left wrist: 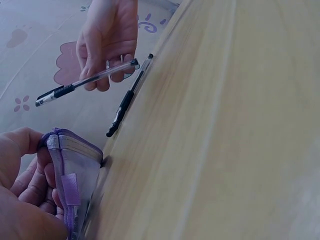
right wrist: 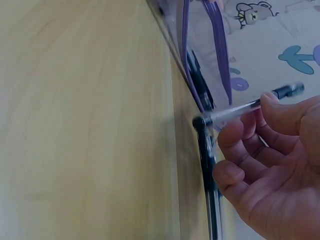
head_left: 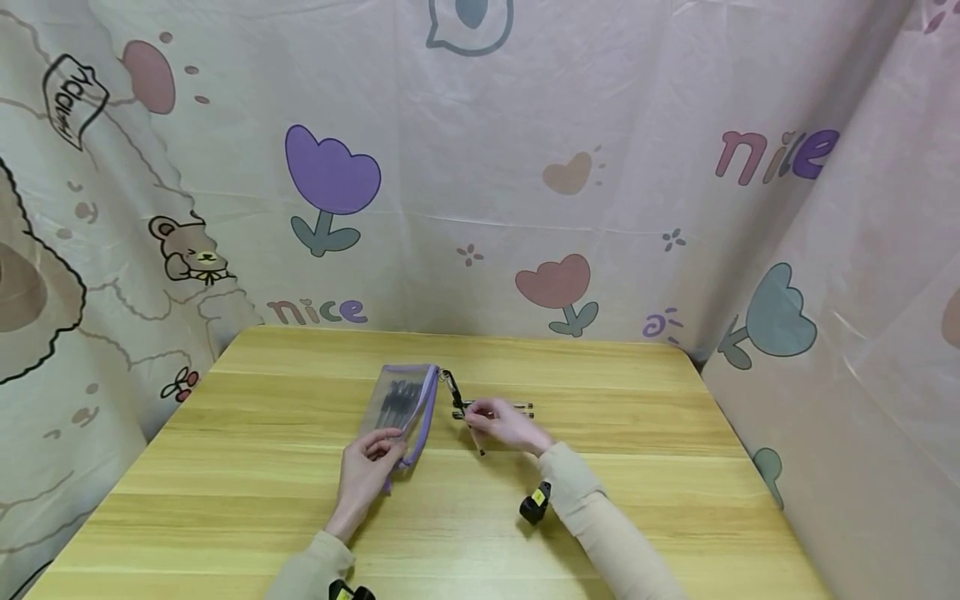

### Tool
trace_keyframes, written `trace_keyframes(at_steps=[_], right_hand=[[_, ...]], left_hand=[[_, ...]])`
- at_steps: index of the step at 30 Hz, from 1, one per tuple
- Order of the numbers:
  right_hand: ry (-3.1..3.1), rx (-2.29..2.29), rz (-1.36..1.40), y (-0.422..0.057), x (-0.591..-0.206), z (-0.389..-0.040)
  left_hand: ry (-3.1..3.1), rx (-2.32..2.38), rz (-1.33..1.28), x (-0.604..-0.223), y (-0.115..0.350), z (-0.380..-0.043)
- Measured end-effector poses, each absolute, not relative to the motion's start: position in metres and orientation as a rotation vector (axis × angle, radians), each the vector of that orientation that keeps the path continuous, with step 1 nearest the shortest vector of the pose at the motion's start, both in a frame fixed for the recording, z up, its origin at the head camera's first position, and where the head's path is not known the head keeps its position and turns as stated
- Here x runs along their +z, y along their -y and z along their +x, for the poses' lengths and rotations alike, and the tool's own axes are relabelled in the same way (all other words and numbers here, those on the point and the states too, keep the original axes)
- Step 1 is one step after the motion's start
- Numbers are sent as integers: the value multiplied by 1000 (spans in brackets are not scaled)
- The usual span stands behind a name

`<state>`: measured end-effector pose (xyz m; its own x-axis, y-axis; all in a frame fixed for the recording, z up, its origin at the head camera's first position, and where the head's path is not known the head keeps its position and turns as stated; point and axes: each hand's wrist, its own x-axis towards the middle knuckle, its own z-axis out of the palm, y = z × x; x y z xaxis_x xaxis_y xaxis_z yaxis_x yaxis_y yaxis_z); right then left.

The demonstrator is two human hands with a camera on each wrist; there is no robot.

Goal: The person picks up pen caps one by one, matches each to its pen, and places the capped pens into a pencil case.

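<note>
A see-through pencil case (head_left: 428, 417) with a purple zipper edge lies on the table, several black pens (head_left: 401, 404) inside it. My left hand (head_left: 367, 465) grips the near end of its edge between thumb and fingers. In the right wrist view, the purple-edged mouth (right wrist: 222, 55) stands parted. To the right of the case, my right hand (head_left: 510, 425) pinches a clear-barrelled pen with a black grip (left wrist: 65, 91), held tilted above the table. Beneath and behind that hand, two similar pens (head_left: 525, 406) lie side by side on the wood, partly hidden by the fingers.
The wooden table (head_left: 637, 500) ends at a patterned cloth backdrop (head_left: 465, 183) behind, with more cloth at both sides. Black wrist cameras (head_left: 535, 503) sit on both wrists, near the beige sleeves (head_left: 600, 517).
</note>
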<state>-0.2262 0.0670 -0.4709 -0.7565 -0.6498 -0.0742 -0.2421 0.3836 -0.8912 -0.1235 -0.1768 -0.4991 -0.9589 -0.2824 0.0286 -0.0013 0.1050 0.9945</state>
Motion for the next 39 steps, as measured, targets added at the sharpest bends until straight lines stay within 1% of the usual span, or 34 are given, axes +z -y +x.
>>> trace_keyframes(at_steps=[5,20,24,32,39], right_hand=[[-2131,-1401,-748,-54,-473,-231],[-1796,-1690,-500,-20,-483,-238],[-1765,-1742,-422,-12,-486,-239],[-1721,-1790,-181,3,-486,-240],[-1757,-1774,-93,15,-486,-247]], left_hand=[[2166,-1942,274,-498,176,-123],[2195,-1859,235,-502,175,-124],[2183,-1859,258,-502,174,-125],[2180,-1909,264,-501,175,-125],[2176,-1947,270,-499,174,-123]])
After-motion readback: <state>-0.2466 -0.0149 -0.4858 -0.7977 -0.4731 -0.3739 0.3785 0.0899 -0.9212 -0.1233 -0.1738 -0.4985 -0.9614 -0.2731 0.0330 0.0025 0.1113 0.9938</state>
